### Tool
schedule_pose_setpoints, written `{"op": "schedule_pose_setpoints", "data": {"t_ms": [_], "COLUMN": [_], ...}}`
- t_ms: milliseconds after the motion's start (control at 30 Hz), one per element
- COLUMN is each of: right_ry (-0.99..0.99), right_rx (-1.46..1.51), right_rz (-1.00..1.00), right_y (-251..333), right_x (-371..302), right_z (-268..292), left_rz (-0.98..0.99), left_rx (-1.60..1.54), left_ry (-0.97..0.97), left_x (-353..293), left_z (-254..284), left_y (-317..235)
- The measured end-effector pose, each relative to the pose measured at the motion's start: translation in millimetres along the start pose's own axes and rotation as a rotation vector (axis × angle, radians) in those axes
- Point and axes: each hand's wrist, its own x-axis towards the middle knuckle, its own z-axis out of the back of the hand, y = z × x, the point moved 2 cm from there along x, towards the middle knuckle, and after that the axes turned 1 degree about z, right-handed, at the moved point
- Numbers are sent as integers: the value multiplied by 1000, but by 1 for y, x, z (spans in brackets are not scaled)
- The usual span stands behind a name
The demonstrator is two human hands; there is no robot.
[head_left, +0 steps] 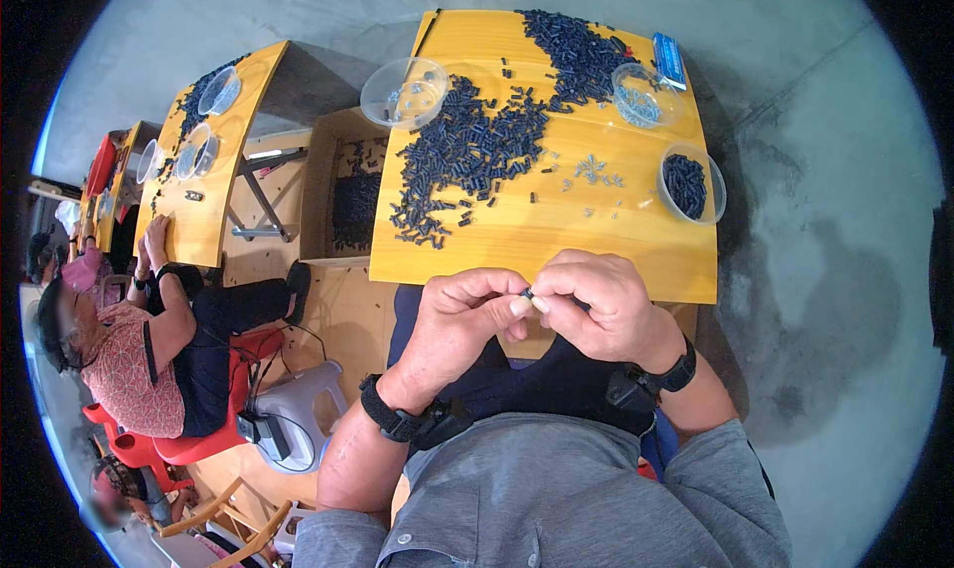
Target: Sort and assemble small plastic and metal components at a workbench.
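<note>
Just off the near edge of the yellow table [616, 235], my two hands meet fingertip to fingertip. A small dark cylindrical piece [528, 294] sits between them, mostly covered by the fingers. My left hand [459, 315] pinches it between thumb and forefinger, and my right hand [603, 302] pinches its other side. Whether a second tiny part is in the fingers, I cannot tell. Ahead lies a heap of similar dark pieces [472, 146], with a few strays toward me. Small silvery parts [593, 170] are scattered right of that heap.
A second dark heap [576, 61] lies at the far side. Clear bowls stand around: one at far left [378, 99], one with silvery parts [641, 106], one with dark pieces [686, 185]. A blue box [668, 61] sits far right. Leftward, a co-worker [139, 369] sits by another table.
</note>
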Motion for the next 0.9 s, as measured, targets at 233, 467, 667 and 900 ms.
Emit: {"op": "schedule_pose_setpoints", "data": {"t_ms": [233,467,667,900], "right_ry": [-75,98,-38,-143], "right_rx": [-25,-205,-103,-9], "right_rz": [10,125,-76,76], "right_y": [-6,-11,-17,-3], "right_x": [-5,-21,-15,1], "right_z": [-17,-45,-18,-6], "left_rz": [-25,-34,-40,-5], "left_rx": [-55,-10,-45,-67], "left_ry": [-14,32,6,16], "left_x": [-3,4,2,4], "left_z": [2,-3,2,1], "left_y": [-1,-14,-6,-8]}}
